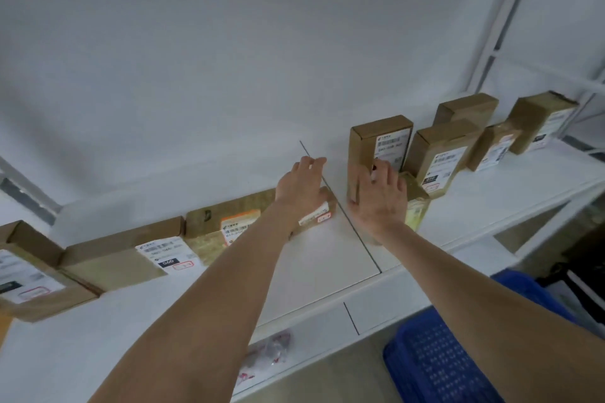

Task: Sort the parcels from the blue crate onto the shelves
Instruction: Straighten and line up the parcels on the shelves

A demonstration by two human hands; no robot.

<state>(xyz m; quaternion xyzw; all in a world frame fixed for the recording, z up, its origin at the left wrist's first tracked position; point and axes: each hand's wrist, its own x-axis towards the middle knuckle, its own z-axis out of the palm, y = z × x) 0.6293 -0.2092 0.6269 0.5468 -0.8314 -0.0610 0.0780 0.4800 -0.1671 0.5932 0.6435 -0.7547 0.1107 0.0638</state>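
While both arms reach up to the white shelf [343, 258], brown parcels stand and lie along it. At the far left a box parcel [29, 275] lies flat with its white label up. Just beside it lies a flat parcel [121, 255] with a label that reads 060. Next comes a long parcel [229, 219] with an orange label.

The left hand [301, 186] lies over the right end of that long parcel. Its fingers are straight and point at the wall, and it grips nothing.

The right hand [379, 196] is near it. Its fingers are spread flat on the front of a tall parcel [376, 147] that stands upright, with the thumb at the box's left edge. A small parcel [417, 203] sits just behind this hand. Further right, four more parcels [438, 157] stand in a close group.

Under the shelf, a lower shelf holds a small clear bag [271, 353]. At the bottom right is the blue crate [435, 363]. Only its blue mesh shows, and I cannot tell what is in it.
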